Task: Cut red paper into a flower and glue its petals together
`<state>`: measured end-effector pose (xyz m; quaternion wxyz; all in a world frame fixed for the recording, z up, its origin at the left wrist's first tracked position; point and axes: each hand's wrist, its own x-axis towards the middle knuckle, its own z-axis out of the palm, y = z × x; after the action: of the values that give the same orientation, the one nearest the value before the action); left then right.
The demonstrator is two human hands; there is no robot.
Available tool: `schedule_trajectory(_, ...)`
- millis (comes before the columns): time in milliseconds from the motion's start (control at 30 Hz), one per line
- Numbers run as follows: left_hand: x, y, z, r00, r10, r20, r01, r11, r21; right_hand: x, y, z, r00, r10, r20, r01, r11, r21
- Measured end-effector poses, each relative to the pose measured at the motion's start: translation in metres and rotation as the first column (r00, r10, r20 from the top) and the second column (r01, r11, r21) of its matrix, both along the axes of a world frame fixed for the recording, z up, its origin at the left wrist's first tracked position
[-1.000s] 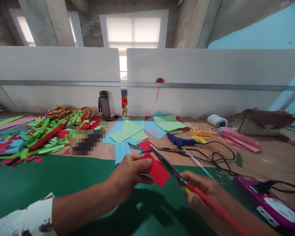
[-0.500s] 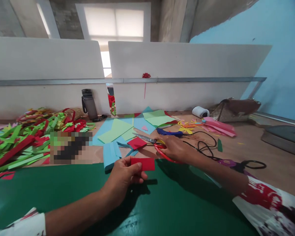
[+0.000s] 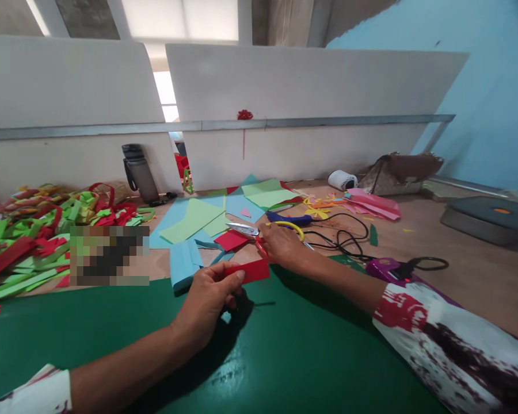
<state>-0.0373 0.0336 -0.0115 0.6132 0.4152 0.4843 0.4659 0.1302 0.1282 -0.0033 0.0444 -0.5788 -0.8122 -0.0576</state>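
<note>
My left hand (image 3: 211,293) pinches a small red paper rectangle (image 3: 256,271) between thumb and fingers, held above the green mat. My right hand (image 3: 280,241) is closed on a pair of scissors (image 3: 244,229) with a yellow and a red handle. The blades point left and look slightly parted. Below the blades lies another red paper piece (image 3: 229,241). A folded light-blue paper (image 3: 185,265) rests just beyond my left hand. Behind my right hand is a blue-handled tool (image 3: 291,219), with a black cord near it.
A heap of green and red paper strips (image 3: 30,247) covers the left side. Green sheets (image 3: 194,221) lie at the middle back. A dark bottle (image 3: 140,175), a white spool (image 3: 342,180), a handbag (image 3: 401,172) and a purple power strip (image 3: 384,269) stand around.
The scissors in my right hand have turned, their yellow handle now showing beyond the fingers. The red paper in my left hand has tilted, its right end up. The camera view has shifted.
</note>
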Motion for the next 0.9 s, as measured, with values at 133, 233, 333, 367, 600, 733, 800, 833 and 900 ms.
schedule_trajectory(133, 0.001, 0.000, -0.002, 0.997, -0.038, 0.070, 0.040, 0.999, -0.022, 0.000, 0.008, -0.007, 0.999, -0.050, -0.005, 0.050, 0.998, 0.031)
schedule_trajectory(233, 0.003, 0.000, -0.005, 0.991, -0.055, 0.118, 0.061, 0.997, -0.046, 0.003, 0.010, -0.006, 0.998, -0.048, -0.039, 0.049, 0.998, 0.037)
schedule_trajectory(333, 0.003, 0.000, -0.007, 0.987, -0.075, 0.144, 0.082, 0.996, -0.043, 0.003, 0.006, 0.003, 0.991, -0.025, -0.132, 0.029, 0.999, 0.026)
schedule_trajectory(367, 0.004, 0.000, -0.007, 0.986, -0.081, 0.147, 0.088, 0.995, -0.040, 0.003, 0.002, 0.007, 0.984, -0.013, -0.180, 0.016, 1.000, 0.017)
schedule_trajectory(600, 0.003, 0.000, -0.005, 0.991, -0.123, 0.057, 0.122, 0.992, 0.016, 0.006, -0.055, 0.027, 0.793, 0.090, -0.603, -0.327, 0.897, -0.296)
schedule_trajectory(733, 0.006, -0.002, -0.002, 0.986, -0.152, 0.073, 0.149, 0.988, 0.035, 0.007, -0.081, 0.019, 0.676, -0.030, -0.736, -0.379, 0.843, -0.382)
schedule_trajectory(800, 0.010, -0.003, -0.001, 0.980, -0.162, 0.116, 0.163, 0.987, 0.003, 0.007, -0.086, 0.015, 0.559, -0.116, -0.821, -0.403, 0.827, -0.391)
schedule_trajectory(833, 0.011, -0.003, 0.000, 0.978, -0.157, 0.140, 0.161, 0.987, -0.012, 0.008, -0.088, 0.014, 0.497, -0.156, -0.853, -0.429, 0.811, -0.398)
schedule_trajectory(900, 0.014, -0.002, 0.002, 0.975, -0.124, 0.184, 0.130, 0.991, -0.021, 0.010, -0.090, 0.014, 0.423, -0.176, -0.889, -0.492, 0.780, -0.388)
